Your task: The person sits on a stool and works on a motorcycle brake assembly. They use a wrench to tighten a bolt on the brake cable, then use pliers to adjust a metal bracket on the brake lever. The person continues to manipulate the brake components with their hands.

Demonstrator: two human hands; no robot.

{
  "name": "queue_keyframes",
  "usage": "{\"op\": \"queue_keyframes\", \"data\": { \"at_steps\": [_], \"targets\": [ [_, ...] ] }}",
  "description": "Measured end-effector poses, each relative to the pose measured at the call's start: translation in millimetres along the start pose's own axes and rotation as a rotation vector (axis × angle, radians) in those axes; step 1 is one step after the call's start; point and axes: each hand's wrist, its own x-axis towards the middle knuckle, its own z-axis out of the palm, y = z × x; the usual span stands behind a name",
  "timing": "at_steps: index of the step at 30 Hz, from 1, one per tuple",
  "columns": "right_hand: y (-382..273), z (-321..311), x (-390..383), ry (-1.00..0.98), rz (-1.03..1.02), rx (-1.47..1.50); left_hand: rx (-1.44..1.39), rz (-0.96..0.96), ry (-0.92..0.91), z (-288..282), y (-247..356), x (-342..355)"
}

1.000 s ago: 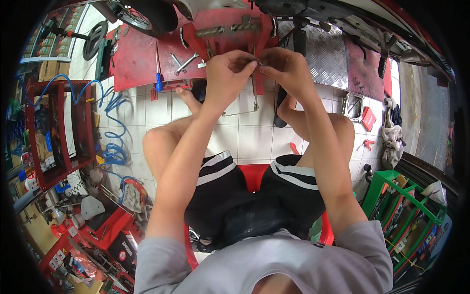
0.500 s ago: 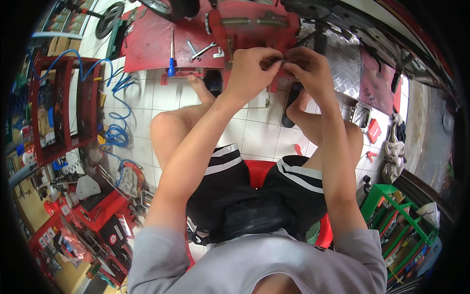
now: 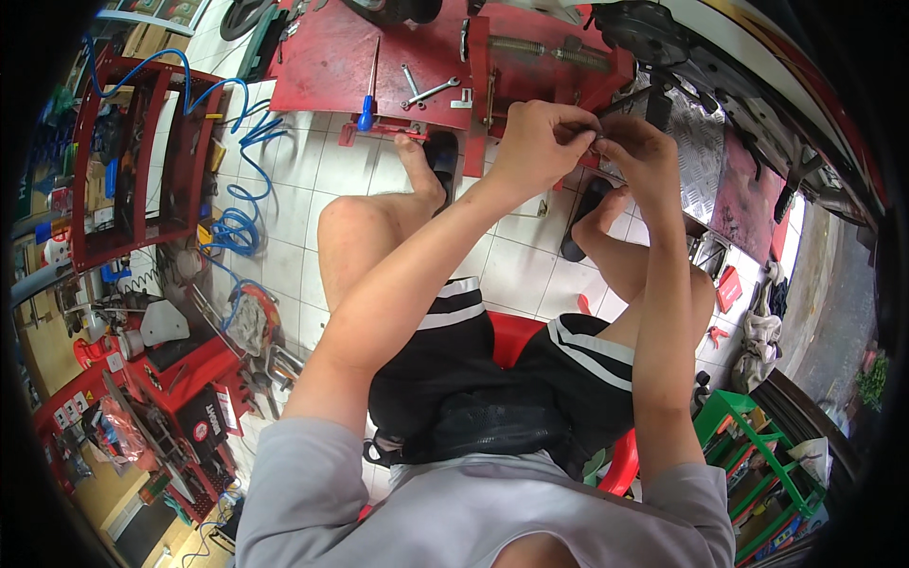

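Note:
My left hand (image 3: 547, 147) and my right hand (image 3: 642, 161) meet at the fingertips, both pinched around a small dark piece (image 3: 597, 138) too small to make out. They are in front of a red metal stand (image 3: 559, 85) that carries a horizontal spring-wound bar (image 3: 516, 45). Left of them, a screwdriver (image 3: 365, 117) with a blue handle and a couple of wrenches (image 3: 431, 93) lie on a red metal platform (image 3: 312, 71).
A motorcycle (image 3: 672, 43) spans the upper right above a checker plate (image 3: 701, 161). At left stand a red rack (image 3: 133, 237) with a coiled blue hose (image 3: 237, 227) beside it and a red tool cart (image 3: 180, 388). A green rack (image 3: 739, 407) is at lower right.
The view has turned, so my hands and the bench appear further right than a second ago. My fingers are still pinched together at the small piece.

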Motion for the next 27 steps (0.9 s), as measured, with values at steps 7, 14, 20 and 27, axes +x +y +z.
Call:
{"op": "queue_keyframes", "data": {
  "at_steps": [7, 14, 20, 27],
  "targets": [
    [3.1, -10.2, 2.1, 0.006, 0.044, -0.074, 0.422, -0.134, -0.277, -44.2, 1.3, 13.2],
    [-8.1, -6.0, 12.5, 0.005, -0.037, -0.235, 0.601, -0.744, 0.547, -104.2, -139.6, 14.7],
    [-11.6, -12.7, 12.9, -0.005, -0.053, -0.345, 0.807, -0.667, 0.346, -97.8, -253.5, 19.6],
    [-5.2, -23.7, 17.7, 0.011, 0.042, -0.33, 1.1, -0.463, 0.176, -89.4, -279.2, 51.7]
  ]
}}
